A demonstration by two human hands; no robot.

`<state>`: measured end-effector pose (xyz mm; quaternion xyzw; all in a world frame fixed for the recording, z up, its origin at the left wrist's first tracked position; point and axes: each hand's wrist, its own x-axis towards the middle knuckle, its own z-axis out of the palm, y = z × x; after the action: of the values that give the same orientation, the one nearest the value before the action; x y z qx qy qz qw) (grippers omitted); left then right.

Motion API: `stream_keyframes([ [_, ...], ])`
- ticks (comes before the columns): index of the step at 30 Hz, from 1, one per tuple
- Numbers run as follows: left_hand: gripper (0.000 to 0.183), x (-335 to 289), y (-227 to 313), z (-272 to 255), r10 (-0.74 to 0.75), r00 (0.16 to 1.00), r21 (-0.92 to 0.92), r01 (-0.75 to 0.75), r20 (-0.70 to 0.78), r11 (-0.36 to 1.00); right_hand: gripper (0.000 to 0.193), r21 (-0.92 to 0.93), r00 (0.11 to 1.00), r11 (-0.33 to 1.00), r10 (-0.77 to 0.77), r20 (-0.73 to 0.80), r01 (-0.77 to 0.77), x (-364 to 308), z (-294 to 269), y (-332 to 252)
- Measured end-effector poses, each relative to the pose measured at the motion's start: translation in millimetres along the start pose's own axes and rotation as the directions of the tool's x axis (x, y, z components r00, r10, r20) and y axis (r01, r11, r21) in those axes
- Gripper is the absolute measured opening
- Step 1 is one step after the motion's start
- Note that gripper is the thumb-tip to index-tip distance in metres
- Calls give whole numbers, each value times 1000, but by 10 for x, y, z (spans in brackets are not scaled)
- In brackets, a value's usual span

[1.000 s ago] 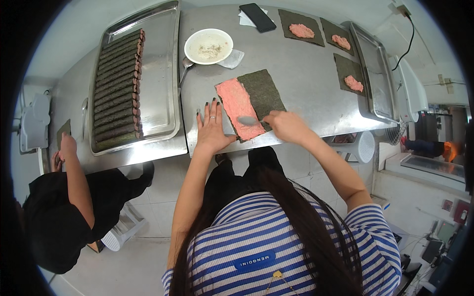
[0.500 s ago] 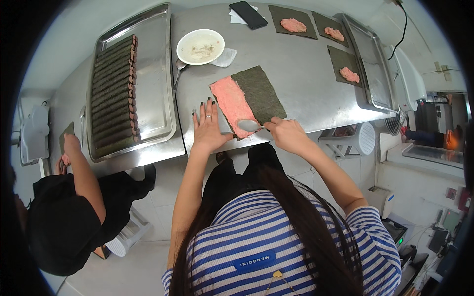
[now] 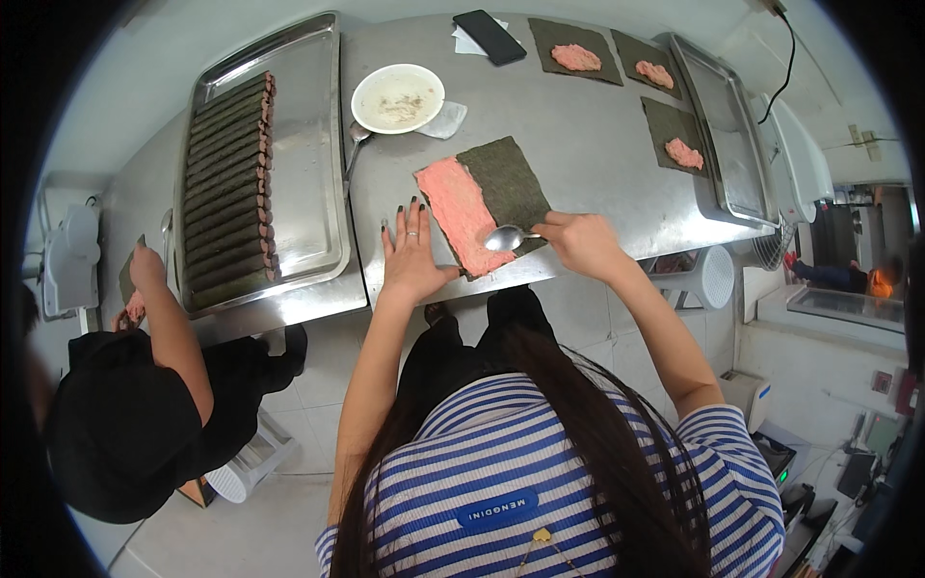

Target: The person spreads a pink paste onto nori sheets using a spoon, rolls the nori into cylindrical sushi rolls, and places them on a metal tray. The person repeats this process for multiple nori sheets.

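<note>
In front of me a dark green nori sheet lies askew on the steel table. Pink minced meat paste covers its left half in a flat band. My right hand grips the handle of a metal spoon, whose bowl rests at the right side of the band near its lower end. My left hand is spread flat on the table along the sheet's left edge, thumb by the lower corner, holding nothing.
A steel tray of nori rolls stands left, beside a co-worker. Behind the sheet are a white bowl, another spoon and a phone. Several nori sheets with meat lie far right near another tray.
The spoon has moved slightly right and up from the band's lower end, its handle now pointing more to the right. My right hand shifted the same way. My left hand stays beside the sheet.
</note>
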<state>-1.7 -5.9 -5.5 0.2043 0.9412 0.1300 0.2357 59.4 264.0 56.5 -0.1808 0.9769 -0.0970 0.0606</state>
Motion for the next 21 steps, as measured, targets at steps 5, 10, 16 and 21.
stream_keyframes([
  [5,116,-1,3,-19,6,1000,-1,-6,-3,1000,24,-28,996,996,-86,-33,85,409,208,-32],
  [10,116,-7,-13,4,3,1000,-9,-3,-22,1000,24,-67,995,996,-64,-80,59,903,247,62],
  [16,115,-14,4,-2,2,1000,7,-2,-14,1000,23,-65,992,997,-45,-119,38,1251,235,200],
  [21,116,-7,15,-10,-6,1000,17,6,-9,1000,21,-63,992,998,-20,-128,12,1434,212,288],
])
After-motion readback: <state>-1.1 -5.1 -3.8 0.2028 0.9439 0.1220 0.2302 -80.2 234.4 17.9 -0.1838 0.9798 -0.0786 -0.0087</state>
